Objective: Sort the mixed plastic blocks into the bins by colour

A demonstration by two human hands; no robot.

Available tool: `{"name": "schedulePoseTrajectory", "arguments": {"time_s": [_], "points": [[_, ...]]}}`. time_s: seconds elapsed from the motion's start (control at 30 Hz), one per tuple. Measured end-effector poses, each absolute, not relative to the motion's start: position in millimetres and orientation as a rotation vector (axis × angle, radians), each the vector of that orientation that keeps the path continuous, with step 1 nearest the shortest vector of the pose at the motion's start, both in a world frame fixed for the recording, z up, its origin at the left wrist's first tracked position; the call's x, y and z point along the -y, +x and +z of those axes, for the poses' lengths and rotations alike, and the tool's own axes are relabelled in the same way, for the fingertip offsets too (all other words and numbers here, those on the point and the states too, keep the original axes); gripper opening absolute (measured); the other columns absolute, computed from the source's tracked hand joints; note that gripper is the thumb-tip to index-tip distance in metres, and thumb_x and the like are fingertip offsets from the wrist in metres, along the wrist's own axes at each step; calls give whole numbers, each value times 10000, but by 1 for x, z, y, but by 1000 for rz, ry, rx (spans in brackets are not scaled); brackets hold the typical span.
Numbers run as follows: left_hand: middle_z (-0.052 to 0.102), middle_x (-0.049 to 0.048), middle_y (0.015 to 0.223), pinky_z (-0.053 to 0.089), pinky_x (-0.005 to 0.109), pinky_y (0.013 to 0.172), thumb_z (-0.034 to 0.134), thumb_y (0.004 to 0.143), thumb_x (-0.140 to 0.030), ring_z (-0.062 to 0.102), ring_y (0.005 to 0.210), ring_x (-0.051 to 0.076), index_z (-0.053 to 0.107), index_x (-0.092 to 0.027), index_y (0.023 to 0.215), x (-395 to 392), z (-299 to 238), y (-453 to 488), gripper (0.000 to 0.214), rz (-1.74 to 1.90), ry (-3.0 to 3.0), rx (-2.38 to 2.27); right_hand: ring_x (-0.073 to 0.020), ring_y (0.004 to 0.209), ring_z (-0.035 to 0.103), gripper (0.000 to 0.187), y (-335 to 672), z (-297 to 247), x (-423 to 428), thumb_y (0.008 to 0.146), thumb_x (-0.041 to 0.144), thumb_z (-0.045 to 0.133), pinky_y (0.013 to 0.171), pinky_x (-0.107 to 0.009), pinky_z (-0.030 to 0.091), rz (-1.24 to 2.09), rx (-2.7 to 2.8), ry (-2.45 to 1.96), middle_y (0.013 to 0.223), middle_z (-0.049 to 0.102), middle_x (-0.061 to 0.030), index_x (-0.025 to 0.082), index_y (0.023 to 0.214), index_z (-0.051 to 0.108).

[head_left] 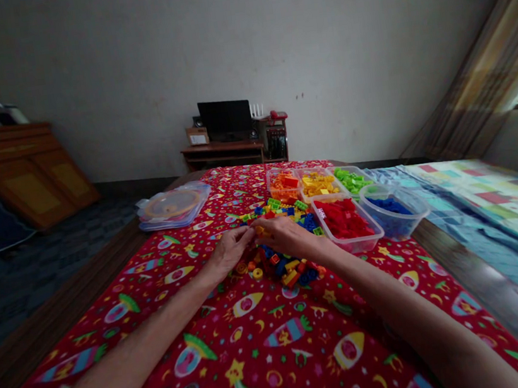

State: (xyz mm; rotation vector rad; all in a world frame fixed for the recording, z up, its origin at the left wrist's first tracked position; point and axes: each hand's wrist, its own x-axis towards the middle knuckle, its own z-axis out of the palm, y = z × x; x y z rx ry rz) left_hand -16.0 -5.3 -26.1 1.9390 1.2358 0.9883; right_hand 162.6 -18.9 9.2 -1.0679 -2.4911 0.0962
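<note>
My left hand (234, 249) and my right hand (284, 233) meet at the fingertips over the near left side of a mixed pile of toy building bricks (292, 267). Both hands have their fingers bent inward and closed. A bit of yellow shows at the right fingertips, too small to name; what the left fingers hold, if anything, is hidden. The pile has red, blue, yellow, green and orange pieces, some covered by my right hand. A small yellow ring-shaped piece (257, 274) lies just below my hands on the red patterned cloth (280, 356).
Right of the pile stand clear tubs of bricks sorted by colour: orange (283, 181), yellow (317, 184), green (351, 180), red (344, 219) and a round one with blue (392, 207). Stacked plastic lids (172, 206) lie at the left. A bed (495, 214) adjoins the table's right.
</note>
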Motion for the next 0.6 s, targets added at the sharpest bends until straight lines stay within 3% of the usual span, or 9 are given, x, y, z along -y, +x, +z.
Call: {"name": "schedulePoseTrajectory", "arguments": {"time_s": [0.2,0.33,0.47,0.6], "points": [[642,21,648,425,238,558,476,757,-659,557,614,162,668,-142,739,1,-23,-21,552,926,1954,-1197,-117,613,507,185,165,12,19,919,175,428,563,-236,292,-88,2525,-1247,764,642,-76,112,916,602],[683,33,688,449,246,589,489,753,-642,596,654,179,697,-153,758,-11,-31,-34,532,926,1996,-1214,-113,600,504,147,186,23,17,854,136,514,569,-230,321,-8,2629,-1402,725,649,-80,107,811,651],[673,48,664,468,256,577,446,768,-656,601,614,171,690,-144,749,-23,-48,-43,568,1041,1847,-1218,-117,628,545,188,218,45,2,870,200,511,575,-214,349,-44,2345,-1525,759,674,-78,122,868,682],[677,49,672,476,254,577,459,778,-627,607,613,166,688,-142,757,-27,-56,-44,537,1052,1832,-1209,-171,744,616,216,250,68,-35,874,203,512,658,-242,410,-187,2135,-1669,845,696,-136,96,944,687]]}}
